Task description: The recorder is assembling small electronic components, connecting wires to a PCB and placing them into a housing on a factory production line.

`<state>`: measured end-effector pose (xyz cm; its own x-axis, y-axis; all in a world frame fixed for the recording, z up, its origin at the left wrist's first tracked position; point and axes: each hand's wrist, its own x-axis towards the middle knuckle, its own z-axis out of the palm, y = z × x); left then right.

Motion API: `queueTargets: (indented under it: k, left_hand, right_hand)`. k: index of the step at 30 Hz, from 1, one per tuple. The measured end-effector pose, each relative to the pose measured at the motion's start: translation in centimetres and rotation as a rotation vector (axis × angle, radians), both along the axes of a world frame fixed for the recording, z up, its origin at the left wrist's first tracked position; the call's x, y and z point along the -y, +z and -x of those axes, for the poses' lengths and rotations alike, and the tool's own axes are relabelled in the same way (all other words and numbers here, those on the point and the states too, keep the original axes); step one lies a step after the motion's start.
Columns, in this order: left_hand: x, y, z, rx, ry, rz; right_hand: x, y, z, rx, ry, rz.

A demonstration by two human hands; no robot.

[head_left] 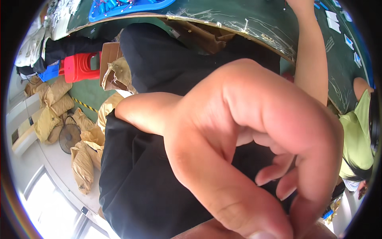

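My left hand [254, 131] is raised very close to the view and fills much of its right half. The thumb and forefinger curve round and come together at the lower edge. The other fingers curl in behind them. Whatever lies between the fingertips, if anything, is hidden. My right forearm [312, 55] reaches up over the green table [223, 12] at the upper right. Only the start of my right hand [296, 3] shows at the top edge, with its fingers out of view. Below are my dark-clothed legs [155, 175].
A blue tray [131, 15] of small blue parts is on the table. A red stool [81, 67], an open cardboard box [110, 59], brown sacks [59, 93] and a fan [69, 134] stand at left. A person in light green [354, 139] sits at right.
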<state>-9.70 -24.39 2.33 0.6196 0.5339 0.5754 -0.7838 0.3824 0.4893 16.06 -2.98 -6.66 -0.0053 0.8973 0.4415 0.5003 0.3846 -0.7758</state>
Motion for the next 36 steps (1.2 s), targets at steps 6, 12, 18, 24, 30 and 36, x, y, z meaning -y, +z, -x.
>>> queueTargets:
  k: [6, 12, 18, 24, 30, 36]
  left_hand:
    - [-1.1, -0.7, -4.3, 0.009, -0.057, -0.066]
    - [-5.0, -0.4, -2.1, 0.030, -0.122, -0.195]
    - [-10.8, 0.6, -3.7, -0.626, 0.695, -0.302]
    - [-22.8, -0.8, -9.9, -1.818, 0.935, -1.072]
    - [-25.8, -2.6, -11.5, -1.815, 0.656, -1.127]
    - [-27.4, -5.9, -10.0, -1.196, 0.671, -0.727]
  right_hand:
    - [-0.1, 1.5, -0.1, -0.110, -0.070, -0.026]
    - [-0.4, 2.0, -0.2, -0.146, -0.064, -0.073]
    - [-0.1, 2.7, -3.4, -0.399, -0.224, 0.237]
    - [-1.1, 1.5, -4.8, -0.009, -0.236, 0.149]
    - [2.1, 6.5, -5.7, -0.414, 0.514, 0.049]
    - [-0.5, 5.4, -7.2, 0.118, 0.185, 0.249]
